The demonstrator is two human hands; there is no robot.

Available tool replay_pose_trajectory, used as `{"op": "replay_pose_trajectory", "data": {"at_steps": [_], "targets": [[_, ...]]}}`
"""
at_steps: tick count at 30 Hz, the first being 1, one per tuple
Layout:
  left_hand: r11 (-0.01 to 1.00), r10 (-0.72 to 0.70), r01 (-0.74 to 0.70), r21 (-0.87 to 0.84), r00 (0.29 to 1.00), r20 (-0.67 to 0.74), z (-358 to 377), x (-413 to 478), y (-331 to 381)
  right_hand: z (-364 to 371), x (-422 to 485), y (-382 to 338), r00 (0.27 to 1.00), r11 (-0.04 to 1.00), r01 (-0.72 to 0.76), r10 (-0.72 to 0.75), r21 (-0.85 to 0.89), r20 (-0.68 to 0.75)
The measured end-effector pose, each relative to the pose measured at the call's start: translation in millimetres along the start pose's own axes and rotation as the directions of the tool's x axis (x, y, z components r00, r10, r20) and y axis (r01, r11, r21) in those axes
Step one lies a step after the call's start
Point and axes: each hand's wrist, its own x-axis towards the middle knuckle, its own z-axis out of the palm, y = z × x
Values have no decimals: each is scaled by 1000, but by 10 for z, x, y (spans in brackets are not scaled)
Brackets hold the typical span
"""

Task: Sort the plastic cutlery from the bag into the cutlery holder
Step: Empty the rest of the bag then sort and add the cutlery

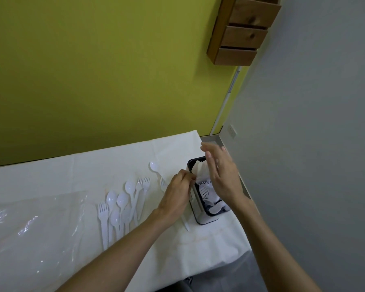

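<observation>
A dark cutlery holder (205,219) with a white base stands near the table's right edge, with white forks and spoons in its compartments. My right hand (221,173) hovers over it, fingers spread and empty. My left hand (178,191) is pinched on a white plastic knife (185,225) at the holder's left rim; the knife's lower end shows below my wrist. A loose pile of white forks and spoons (122,203) lies left of my hands. A single spoon (154,167) and a fork (162,183) lie nearer the holder. The clear plastic bag (30,224) lies flat at the left.
A white cloth covers the table (93,165), which ends against a green wall. The table's right edge runs just beyond the holder, beside a grey wall. A wooden drawer unit (242,32) hangs high on the wall.
</observation>
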Motion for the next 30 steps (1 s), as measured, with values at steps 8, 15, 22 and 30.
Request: {"op": "replay_pose_trajectory", "data": {"at_steps": [8,15,22,30], "targets": [[999,-30,28,-43,998,-55,-37,-202,-142,116,-35,127,977,877,208,-204,-434,58],[981,-182,176,-80,980,-85,-136,-447,-463,418,-171,-2,923,828,280,-371,-487,-99],[894,-448,443,-67,886,-120,-287,-1077,-981,1261,-691,223,960,929,-17,118,-368,253],[619,-750,783,55,611,-252,-450,-1734,-1226,1727,-962,396,897,806,-220,388,-549,211]]}}
